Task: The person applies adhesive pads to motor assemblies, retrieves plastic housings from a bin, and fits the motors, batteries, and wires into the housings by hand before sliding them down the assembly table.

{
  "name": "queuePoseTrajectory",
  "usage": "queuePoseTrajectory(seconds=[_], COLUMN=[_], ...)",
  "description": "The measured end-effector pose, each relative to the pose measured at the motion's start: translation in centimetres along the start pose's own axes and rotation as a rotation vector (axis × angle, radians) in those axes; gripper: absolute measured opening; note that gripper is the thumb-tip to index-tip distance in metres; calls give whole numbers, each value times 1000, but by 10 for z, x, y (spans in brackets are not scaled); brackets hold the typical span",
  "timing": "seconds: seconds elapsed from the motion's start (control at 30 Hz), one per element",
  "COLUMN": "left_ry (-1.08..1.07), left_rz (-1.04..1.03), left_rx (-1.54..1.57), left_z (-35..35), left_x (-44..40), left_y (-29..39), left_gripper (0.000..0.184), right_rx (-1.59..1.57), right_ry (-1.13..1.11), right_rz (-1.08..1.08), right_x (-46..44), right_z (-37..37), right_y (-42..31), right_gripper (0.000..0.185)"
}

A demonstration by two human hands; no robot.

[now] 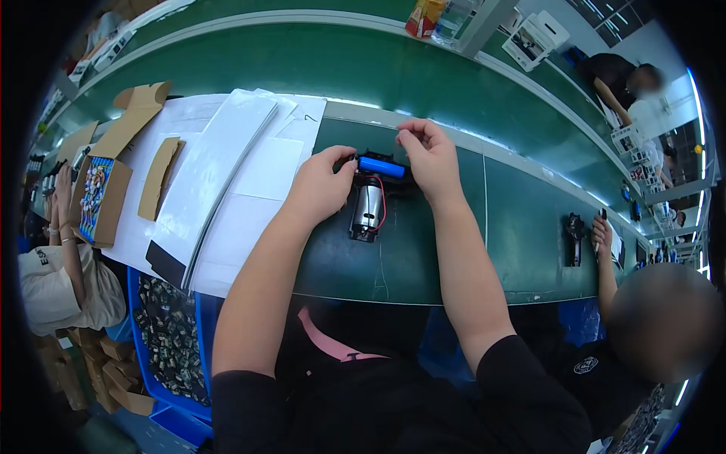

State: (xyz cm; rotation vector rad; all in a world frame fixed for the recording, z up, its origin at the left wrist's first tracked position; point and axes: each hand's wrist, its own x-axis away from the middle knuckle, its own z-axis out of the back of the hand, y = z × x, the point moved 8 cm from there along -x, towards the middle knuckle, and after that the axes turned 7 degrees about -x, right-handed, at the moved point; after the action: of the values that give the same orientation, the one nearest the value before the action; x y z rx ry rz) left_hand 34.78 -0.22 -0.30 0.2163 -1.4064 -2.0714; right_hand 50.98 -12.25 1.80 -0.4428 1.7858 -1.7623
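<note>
In the head view, a black device housing (pixel 392 168) lies on the green work surface in front of me. A blue battery cell (pixel 380 166) sits across its upper part. Below the cell is a silver motor (pixel 368 206), with a red wire curving along its right side. My left hand (pixel 325 183) is closed on the left end of the housing, thumb and forefinger pressed at the cell's end. My right hand (pixel 433 157) is at the housing's right end, its fingers curled and thumb near the forefinger; anything between those fingertips is too small to make out.
White sheets and plastic sleeves (pixel 219 174) cover the table at left, beside a cardboard box (pixel 102 197) of small colourful parts. A blue bin (pixel 170 340) of dark parts stands below. At right, a co-worker's hand (pixel 602 233) is near another black device (pixel 575 238).
</note>
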Motion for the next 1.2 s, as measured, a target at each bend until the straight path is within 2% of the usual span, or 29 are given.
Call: queuePoseTrajectory(seconds=[0.13,0.2,0.3,0.4,0.47,0.63,0.73,0.77,0.87,0.9,0.97,1.13,1.2], left_ry=[70,39,156,286,387,553,523,487,548,590,543,379,334], left_rz=[-129,-85,-241,-163,-241,-411,-397,-391,-511,-557,-591,-616,-624], left_rx=[-189,-220,-395,-296,-291,-332,-425,-459,-501,-519,-472,-287,-274], left_z=[5,5,7,9,3,-2,-5,-9,-15,-15,-13,-11,-7], left_x=[-4,4,31,69,83,100,115,120,128,130,133,133,132], left_y=[2,3,12,16,14,17,21,21,19,21,21,8,6], left_gripper=[33,32,29,25,23,17,14,13,27,31,38,50,53], right_rx=[-172,-208,-219,-188,-169,-105,-83,-18,256,298,383,376,282], right_ry=[91,96,101,81,60,-34,-243,-284,-359,-307,-213,-61,-3], right_rz=[-74,-78,-78,-69,-53,-72,-208,-183,-102,-105,-123,-94,-146], right_x=[-7,-7,-5,-4,-2,3,18,29,60,70,96,138,144], right_z=[11,14,14,11,8,-2,-9,-9,0,8,20,17,18], right_y=[11,14,10,0,0,-9,-34,-47,-78,-77,-69,-39,-32], right_gripper=[13,13,13,14,14,19,26,29,38,38,37,20,16])
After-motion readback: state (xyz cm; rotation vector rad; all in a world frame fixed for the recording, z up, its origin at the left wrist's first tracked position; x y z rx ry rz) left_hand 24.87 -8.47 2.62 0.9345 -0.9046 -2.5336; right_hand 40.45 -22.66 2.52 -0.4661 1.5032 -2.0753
